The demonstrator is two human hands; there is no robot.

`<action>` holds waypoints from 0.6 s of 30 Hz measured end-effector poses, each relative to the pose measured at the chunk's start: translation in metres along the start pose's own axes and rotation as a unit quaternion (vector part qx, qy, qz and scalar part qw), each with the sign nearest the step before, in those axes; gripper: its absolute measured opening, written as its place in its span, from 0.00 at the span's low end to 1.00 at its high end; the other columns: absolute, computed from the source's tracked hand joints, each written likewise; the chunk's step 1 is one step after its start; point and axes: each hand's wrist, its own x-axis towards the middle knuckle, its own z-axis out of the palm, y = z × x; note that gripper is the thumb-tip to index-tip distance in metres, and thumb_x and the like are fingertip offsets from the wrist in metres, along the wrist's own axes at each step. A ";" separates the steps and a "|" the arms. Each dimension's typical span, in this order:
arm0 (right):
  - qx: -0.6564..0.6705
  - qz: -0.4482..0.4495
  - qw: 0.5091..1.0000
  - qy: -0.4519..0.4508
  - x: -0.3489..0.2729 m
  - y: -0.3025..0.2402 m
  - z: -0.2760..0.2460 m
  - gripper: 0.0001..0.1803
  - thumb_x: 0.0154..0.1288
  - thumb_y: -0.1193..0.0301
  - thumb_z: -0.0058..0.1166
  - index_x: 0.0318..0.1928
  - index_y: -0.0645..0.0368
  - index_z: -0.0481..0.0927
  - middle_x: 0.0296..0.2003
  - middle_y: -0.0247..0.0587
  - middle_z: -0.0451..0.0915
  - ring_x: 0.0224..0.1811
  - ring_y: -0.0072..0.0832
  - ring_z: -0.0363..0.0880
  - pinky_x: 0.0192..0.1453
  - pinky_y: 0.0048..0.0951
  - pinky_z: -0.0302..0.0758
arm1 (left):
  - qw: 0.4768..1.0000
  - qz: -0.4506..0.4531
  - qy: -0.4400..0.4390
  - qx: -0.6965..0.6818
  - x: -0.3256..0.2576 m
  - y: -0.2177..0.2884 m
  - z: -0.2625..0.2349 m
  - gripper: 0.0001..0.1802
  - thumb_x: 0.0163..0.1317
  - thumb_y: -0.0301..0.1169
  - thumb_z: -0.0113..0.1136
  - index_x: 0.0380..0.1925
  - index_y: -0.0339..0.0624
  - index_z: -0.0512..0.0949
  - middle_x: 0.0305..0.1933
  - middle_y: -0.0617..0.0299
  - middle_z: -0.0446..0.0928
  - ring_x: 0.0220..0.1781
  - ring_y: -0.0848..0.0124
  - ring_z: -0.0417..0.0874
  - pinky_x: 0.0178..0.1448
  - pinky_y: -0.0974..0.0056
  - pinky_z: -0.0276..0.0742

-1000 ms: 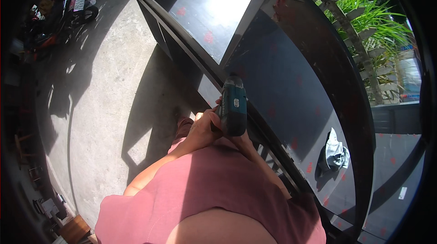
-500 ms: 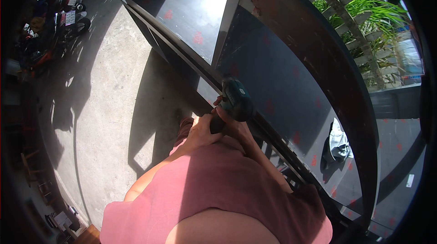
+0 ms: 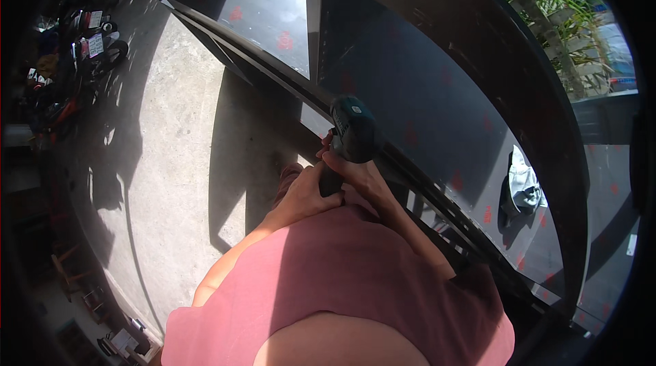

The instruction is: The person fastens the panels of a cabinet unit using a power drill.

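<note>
Both hands are gripping the drill at frame centre: left hand wrapping the handle from below, right hand alongside, its body pointing up toward the dark panel.

Glossy dark panel, perhaps laminate; rough concrete floor.
</note>
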 end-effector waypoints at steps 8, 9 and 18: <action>0.063 0.006 0.989 0.137 -0.033 -0.035 0.004 0.31 0.55 0.54 0.57 0.50 0.63 0.64 0.39 0.40 0.71 0.43 0.28 0.72 0.49 0.33 0.70 | 0.967 -0.069 -0.209 -0.131 0.014 0.027 -0.026 0.30 0.47 0.36 0.62 0.50 0.32 0.70 0.44 0.54 0.77 0.47 0.65 0.77 0.54 0.63 0.70; 0.082 0.007 0.986 0.143 -0.036 -0.031 0.003 0.33 0.55 0.52 0.57 0.51 0.64 0.63 0.38 0.41 0.71 0.43 0.27 0.72 0.49 0.33 0.70 | 0.963 -0.078 -0.226 -0.126 0.015 0.029 -0.024 0.30 0.47 0.36 0.63 0.51 0.33 0.71 0.46 0.54 0.77 0.50 0.64 0.77 0.54 0.62 0.70; 0.183 0.006 0.961 0.207 -0.070 -0.015 -0.026 0.33 0.58 0.52 0.56 0.52 0.64 0.62 0.40 0.42 0.70 0.44 0.28 0.73 0.52 0.32 0.70 | 0.951 -0.074 -0.300 -0.010 0.034 0.055 0.007 0.37 0.46 0.36 0.63 0.58 0.36 0.65 0.51 0.51 0.75 0.57 0.60 0.73 0.62 0.59 0.64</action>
